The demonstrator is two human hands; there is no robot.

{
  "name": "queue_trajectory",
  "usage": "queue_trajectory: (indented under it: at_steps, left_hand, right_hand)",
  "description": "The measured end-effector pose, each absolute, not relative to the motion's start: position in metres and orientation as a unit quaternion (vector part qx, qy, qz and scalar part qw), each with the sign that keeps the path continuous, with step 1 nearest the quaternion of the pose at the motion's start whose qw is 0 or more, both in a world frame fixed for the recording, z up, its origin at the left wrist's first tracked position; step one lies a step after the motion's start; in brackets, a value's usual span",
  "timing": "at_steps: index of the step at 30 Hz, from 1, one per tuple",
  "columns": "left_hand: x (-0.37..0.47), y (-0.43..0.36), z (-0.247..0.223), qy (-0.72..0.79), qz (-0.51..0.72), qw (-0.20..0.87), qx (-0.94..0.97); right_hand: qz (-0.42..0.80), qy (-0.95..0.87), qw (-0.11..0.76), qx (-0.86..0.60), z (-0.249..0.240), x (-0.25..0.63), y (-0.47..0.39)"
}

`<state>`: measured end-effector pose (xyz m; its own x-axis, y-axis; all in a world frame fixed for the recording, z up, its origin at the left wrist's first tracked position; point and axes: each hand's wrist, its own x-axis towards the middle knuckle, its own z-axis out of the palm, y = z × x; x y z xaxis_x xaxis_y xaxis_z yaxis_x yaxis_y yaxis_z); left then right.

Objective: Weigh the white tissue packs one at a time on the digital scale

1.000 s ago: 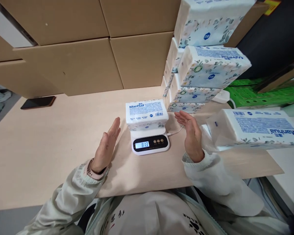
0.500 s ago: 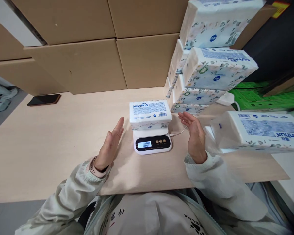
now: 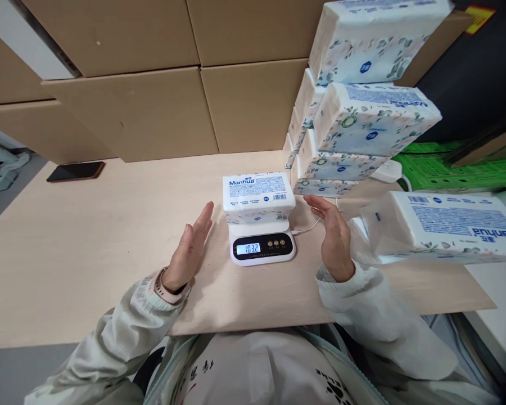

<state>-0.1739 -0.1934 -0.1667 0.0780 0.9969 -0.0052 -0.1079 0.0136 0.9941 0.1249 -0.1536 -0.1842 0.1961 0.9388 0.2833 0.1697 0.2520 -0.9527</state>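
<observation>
A white tissue pack [image 3: 258,194] with blue print lies on a small white scale [image 3: 263,261] near the middle of the table. The lit display reads 103.2. My left hand [image 3: 190,246] is held on edge to the left of the scale, fingers stretched out, holding nothing and apart from the pack. To the right of the scale, my right hand [image 3: 334,239] is also empty, its fingers extended towards the pack without touching it. A white cable [image 3: 310,229] runs from the scale's right side.
Stacked tissue packs [image 3: 373,121] stand at the back right. Another pack [image 3: 447,225] lies at the right, beyond my right hand. Cardboard boxes [image 3: 152,112] line the back edge. A phone [image 3: 76,171] lies at the far left, and a green crate [image 3: 468,169] is at the right.
The scale's display has gone from 100.0 to 103.2. My right hand has shifted very slightly to the left. The pack and my left hand look unmoved.
</observation>
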Motion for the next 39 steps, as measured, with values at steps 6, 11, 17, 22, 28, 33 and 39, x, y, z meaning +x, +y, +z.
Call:
queue_trajectory:
  at_steps: [6,11,17,22,28,33,39]
  left_hand:
    - [-0.175,-0.19,-0.17,0.441,0.5,0.55,0.502]
    - [-0.18,-0.183,-0.18,0.444,0.495,0.533,0.523]
    - [-0.191,-0.131,-0.135,0.463,0.35,0.274,0.767]
    - [-0.151,-0.086,-0.085,0.409,0.135,0.132,0.893]
    - [-0.115,-0.066,-0.085,0.405,0.006,0.122,0.906]
    - [-0.168,-0.07,-0.079,0.438,-0.007,0.098,0.894]
    - [-0.314,-0.065,-0.093,0.585,-0.035,0.06,0.808]
  right_hand:
    - [0.315,-0.568,0.542,-0.533,-0.186,0.129,-0.155]
    - [0.295,-0.601,0.51,-0.54,-0.184,0.128,-0.154]
    - [0.27,-0.647,0.461,-0.544,-0.172,0.114,-0.143]
    - [0.142,-0.688,0.49,-0.516,-0.153,0.096,-0.152]
    - [-0.01,-0.809,0.497,-0.316,-0.112,0.041,-0.192]
    - [0.038,-0.874,0.46,-0.152,-0.091,-0.034,-0.214]
    - [0.121,-0.927,0.337,-0.111,-0.096,-0.08,-0.226]
